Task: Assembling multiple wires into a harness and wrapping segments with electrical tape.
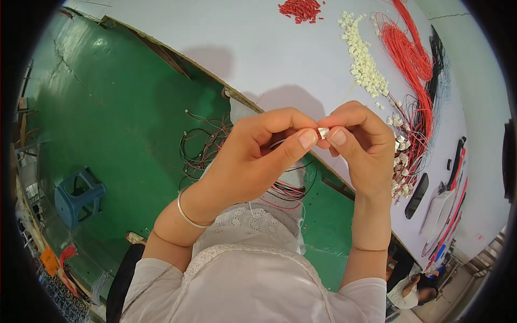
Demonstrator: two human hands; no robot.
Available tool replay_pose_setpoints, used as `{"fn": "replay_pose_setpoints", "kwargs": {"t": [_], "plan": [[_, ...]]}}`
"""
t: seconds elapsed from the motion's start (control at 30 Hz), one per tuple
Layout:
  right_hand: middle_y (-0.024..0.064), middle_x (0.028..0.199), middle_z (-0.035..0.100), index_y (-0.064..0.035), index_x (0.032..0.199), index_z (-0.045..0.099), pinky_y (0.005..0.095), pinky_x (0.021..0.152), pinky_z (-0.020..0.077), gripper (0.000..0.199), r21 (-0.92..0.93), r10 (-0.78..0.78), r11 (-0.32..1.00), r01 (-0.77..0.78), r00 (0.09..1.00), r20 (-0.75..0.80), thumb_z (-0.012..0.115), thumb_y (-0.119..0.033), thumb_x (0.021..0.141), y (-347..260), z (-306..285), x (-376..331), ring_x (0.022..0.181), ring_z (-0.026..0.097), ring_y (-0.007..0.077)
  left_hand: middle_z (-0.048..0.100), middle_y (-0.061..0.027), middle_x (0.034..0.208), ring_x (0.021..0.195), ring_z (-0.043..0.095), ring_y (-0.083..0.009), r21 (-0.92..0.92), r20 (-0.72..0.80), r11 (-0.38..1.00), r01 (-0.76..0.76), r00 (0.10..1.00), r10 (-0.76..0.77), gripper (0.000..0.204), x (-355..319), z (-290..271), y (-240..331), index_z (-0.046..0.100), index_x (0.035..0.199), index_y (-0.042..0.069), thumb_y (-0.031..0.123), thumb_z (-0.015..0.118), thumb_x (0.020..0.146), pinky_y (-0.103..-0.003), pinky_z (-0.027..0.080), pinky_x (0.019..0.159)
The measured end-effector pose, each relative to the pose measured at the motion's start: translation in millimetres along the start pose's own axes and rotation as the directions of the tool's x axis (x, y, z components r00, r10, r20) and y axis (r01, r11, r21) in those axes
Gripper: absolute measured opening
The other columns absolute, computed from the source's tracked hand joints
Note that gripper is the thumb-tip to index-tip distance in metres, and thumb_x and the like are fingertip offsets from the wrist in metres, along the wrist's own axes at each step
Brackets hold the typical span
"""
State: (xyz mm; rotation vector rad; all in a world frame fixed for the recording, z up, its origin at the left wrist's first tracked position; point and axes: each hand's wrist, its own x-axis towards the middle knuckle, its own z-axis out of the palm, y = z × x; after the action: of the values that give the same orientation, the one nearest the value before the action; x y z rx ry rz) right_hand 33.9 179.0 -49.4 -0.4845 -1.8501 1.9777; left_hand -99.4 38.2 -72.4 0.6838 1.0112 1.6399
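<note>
A small white plastic wire connector (pixel 323 132) is between my fingertips, above the table's edge. My right hand (pixel 366 148) is closed, its thumb and index finger pinching the connector from the right. Closed in a pinch as well, my left hand (pixel 253 153) meets the connector's left side, where a bit of red wire shows. A pale wire runs behind the left thumb; the wire ends between the fingers are mostly hidden. Below the hands, a bundle of red, black and white wires (pixel 288 189) lies across my lap.
On the white table (pixel 258 48) are red pieces (pixel 300 9), a heap of white connectors (pixel 363 59), red wires (pixel 406 48), wired connectors (pixel 401 145) and a dark flat object (pixel 416 196). More wires (pixel 202 148) hang left. A blue stool (pixel 79 198) stands on the green floor; another person (pixel 409 293) sits lower right.
</note>
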Motion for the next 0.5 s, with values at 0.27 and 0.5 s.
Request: {"fn": "replay_pose_setpoints", "kwargs": {"t": [0.27,0.5], "plan": [[0.0081,0.092,0.067,0.0031,0.099,0.068,0.0238,0.071,0.0491,0.011,0.009,-0.043,0.999,0.043,0.999,-0.001,0.069,-0.001,0.089,4.2,2.7,-1.1,0.080,0.064,0.0117,0.063,0.0022,0.089,0.071,0.043,0.0000,-0.100,-0.015,0.993,0.056,0.998,-0.058,0.018,-2.6,3.7,-0.2,0.065,0.101,0.000,0.014,0.055,0.101,-0.017,0.035,0.061],[0.0058,0.090,0.066,0.0013,0.101,0.069,0.0221,0.067,0.0449,0.012,0.128,0.062,0.990,-0.065,0.998,0.027,0.069,-0.002,0.089,8.2,0.0,-5.8,0.071,0.056,0.0072,0.038,0.0078,0.063,0.050,0.022,-0.0009,-0.256,0.009,0.953,0.163,0.986,-0.167,0.020,-3.7,5.5,-6.1,0.058,0.097,0.004,0.022,0.051,0.102,-0.021,0.019,0.045]]}}
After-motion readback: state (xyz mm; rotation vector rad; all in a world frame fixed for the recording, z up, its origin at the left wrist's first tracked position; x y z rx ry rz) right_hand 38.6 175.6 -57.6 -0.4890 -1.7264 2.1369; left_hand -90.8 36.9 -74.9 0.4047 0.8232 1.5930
